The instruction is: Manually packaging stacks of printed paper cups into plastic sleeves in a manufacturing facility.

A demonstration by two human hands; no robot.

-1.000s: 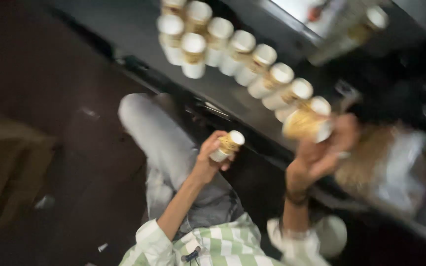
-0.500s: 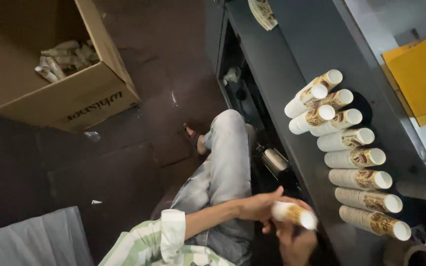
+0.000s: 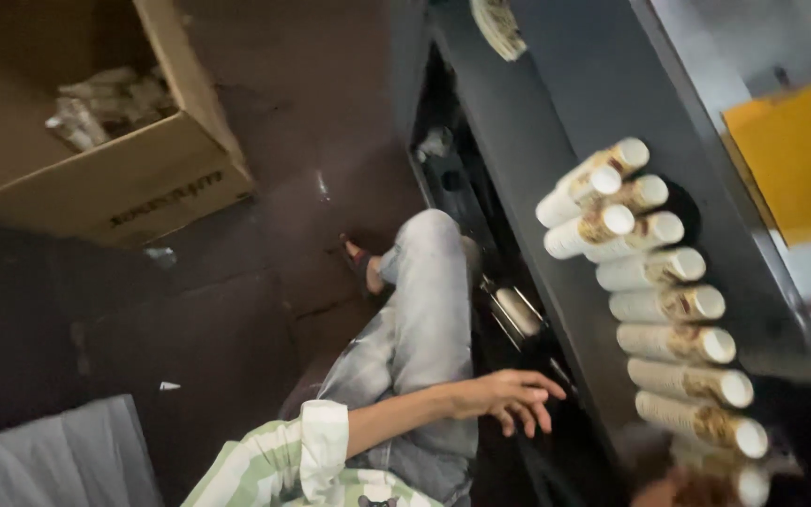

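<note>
Bare and loosely spread, the left hand (image 3: 511,396) hangs open with its fingers fanned toward three o'clock, holding nothing; it hovers above the knee, just short of the dark shelf (image 3: 556,235) edge. The right hand (image 3: 682,486) is a blurred patch at the bottom border near five o'clock, pressed close to the lowest of the paper cup stacks (image 3: 654,300); whether it grips one cannot be told, nor how far open it is.

Those stacks lie on their sides along the shelf, rims pointing to three o'clock, each touching the next. About ten show: four bunched together at the twelve o'clock end, then six in a single row running down toward five o'clock, the last partly hidden in blur.

Beyond the shelf at two o'clock sits a yellow box (image 3: 790,160). Under the shelf edge is a dark recess with a metal cylinder (image 3: 518,310) just beside the person's grey-trousered leg (image 3: 420,319).

At ten o'clock stands one open cardboard box (image 3: 133,183) with crumpled wrappers (image 3: 105,103) inside, well apart from the hands. Between it and the leg lies dark floor (image 3: 265,263). One grey sheet (image 3: 58,460) lies at seven o'clock.
</note>
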